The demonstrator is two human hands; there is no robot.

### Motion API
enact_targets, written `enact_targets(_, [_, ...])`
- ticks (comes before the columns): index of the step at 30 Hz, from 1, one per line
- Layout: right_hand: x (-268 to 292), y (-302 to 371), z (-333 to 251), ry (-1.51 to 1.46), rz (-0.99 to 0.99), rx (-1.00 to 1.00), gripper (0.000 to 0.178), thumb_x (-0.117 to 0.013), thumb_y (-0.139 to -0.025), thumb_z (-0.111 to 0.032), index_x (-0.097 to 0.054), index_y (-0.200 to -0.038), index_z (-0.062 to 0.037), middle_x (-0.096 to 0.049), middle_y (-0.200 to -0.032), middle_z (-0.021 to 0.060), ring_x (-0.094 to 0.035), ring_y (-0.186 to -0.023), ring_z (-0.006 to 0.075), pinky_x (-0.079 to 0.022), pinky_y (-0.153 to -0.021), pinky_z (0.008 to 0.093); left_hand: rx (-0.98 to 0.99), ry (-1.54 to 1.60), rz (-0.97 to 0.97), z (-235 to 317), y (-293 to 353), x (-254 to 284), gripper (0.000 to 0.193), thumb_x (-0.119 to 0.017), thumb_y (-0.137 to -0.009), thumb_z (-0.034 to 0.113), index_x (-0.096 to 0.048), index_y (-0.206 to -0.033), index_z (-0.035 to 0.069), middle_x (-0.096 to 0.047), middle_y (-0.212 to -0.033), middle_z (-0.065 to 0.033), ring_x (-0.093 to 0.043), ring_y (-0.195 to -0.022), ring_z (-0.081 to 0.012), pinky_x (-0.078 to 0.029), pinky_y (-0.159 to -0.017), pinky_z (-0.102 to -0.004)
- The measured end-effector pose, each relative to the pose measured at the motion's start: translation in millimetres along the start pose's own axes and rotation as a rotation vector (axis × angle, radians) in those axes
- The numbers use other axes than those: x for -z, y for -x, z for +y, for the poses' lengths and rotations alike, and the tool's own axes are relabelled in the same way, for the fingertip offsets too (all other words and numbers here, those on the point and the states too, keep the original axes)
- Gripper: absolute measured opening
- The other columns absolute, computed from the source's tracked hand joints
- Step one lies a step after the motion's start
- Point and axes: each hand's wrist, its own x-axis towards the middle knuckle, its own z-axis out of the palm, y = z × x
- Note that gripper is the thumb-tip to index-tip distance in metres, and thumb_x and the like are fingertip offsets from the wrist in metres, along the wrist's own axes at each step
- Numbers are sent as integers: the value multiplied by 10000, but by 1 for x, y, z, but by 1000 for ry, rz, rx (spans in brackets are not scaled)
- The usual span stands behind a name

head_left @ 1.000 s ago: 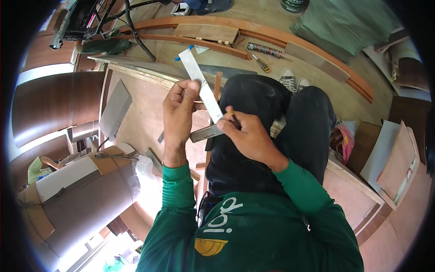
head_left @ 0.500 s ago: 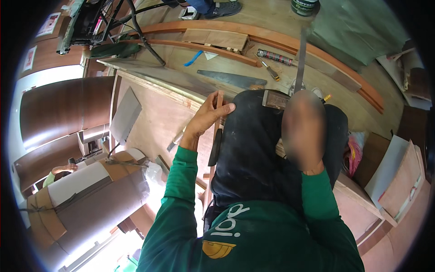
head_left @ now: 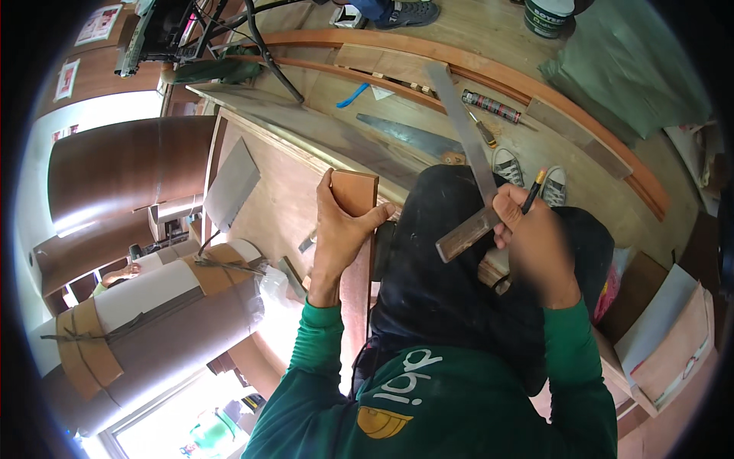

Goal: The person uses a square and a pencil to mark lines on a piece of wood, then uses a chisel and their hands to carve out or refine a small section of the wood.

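Note:
My left hand (head_left: 336, 249) grips a reddish-brown wooden board (head_left: 355, 191) near its end, fingers behind the far edge and thumb across the near one. The board stands beside my left thigh, its end face tilted into view. In my right hand (head_left: 541, 252), above my lap, is a try square (head_left: 468, 233) with a wooden stock and a long metal blade pointing up and away. A dark pencil (head_left: 534, 191) with a yellowish end sticks out from the same hand. The square is apart from the board.
A handsaw (head_left: 413, 138), a screwdriver (head_left: 485, 133) and a printed tube (head_left: 492, 105) lie on the floor ahead. Long curved wooden strips (head_left: 527, 88) arc behind them. A wooden cabinet frame (head_left: 267, 138) stands left; another person's hand (head_left: 122, 274) shows far left. A bucket (head_left: 547, 19) stands far right.
The board in my left hand has turned, showing its broad end. My right hand has shifted with the try square, whose blade now leans left and whose stock is nearer me.

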Motion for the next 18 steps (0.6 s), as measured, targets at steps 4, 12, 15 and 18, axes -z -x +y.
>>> enact_targets(4, [10,-8,6,-132,7,5,365,-617,-1120,-405,-664,-1038,-53,-559,-742,-20,-534,-638,57,-445,-590,222,71,39,-10,13,5,8,1170,-1003,-725,367,-316,-1546,-105,-539,-1425,-289,-582,-1301,-345,-492,-1107,-430])
enact_targets(12, [0,3,10,-160,-105,78,386,-618,-1117,-419,-662,-1065,-39,-542,-765,-23,-470,-595,47,-432,-590,222,96,357,-313,-29,13,19,992,-969,-753,242,-373,-1495,-39,-543,-1169,-69,-572,-1047,-172,-526,-934,-328])
enact_targets(15, [7,4,16,-180,-124,153,375,-606,-1126,-404,-660,-1069,-37,-532,-768,-30,-451,-596,45,-427,-607,218,201,735,-629,-50,18,34,1028,-963,-709,292,-409,-1524,3,-561,-1157,-93,-587,-1027,-226,-491,-940,-323])
enact_targets(18, [12,11,10,-85,-117,217,349,-588,-1138,-375,-647,-1045,-44,-516,-781,-42,-441,-613,46,-436,-635,233,231,1117,-872,-44,34,31,1129,-969,-660,411,-437,-1573,15,-546,-1098,-88,-542,-903,-191,-474,-771,-324])
